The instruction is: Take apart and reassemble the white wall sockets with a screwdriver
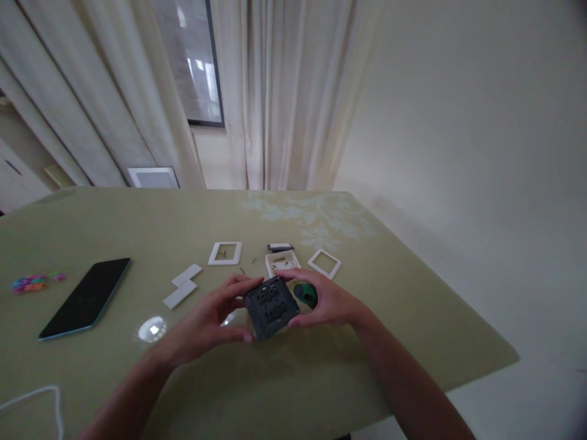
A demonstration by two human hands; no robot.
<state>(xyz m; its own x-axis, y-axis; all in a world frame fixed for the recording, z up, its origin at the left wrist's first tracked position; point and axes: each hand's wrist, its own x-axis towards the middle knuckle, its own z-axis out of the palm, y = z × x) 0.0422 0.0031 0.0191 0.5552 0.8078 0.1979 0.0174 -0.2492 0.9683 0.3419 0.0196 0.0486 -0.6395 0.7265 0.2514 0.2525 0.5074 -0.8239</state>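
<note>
Between my two hands is a square black wall switch module (pixel 271 308), tilted a little, its inner mechanism facing up. My left hand (pixel 213 315) pinches its left side, thumb at the lower corner and fingers at the upper one. On the opposite edge, my right hand (pixel 328 298) grips it with thumb and fingertips. A green and black rounded handle (pixel 306 294) shows inside the curve of my right hand; whether the palm holds it cannot be made out. Just beyond sits a small white box (pixel 270 263) with small screws in it.
Two white square frames, the left frame (pixel 211 255) and the right frame (pixel 336 267), flank the box. White rectangular plates (pixel 180 294) lie left of my hands. Farther left are a black tablet (pixel 87 299) and colourful small items (pixel 30 283). A white cable (pixel 57 403) crosses the near-left corner.
</note>
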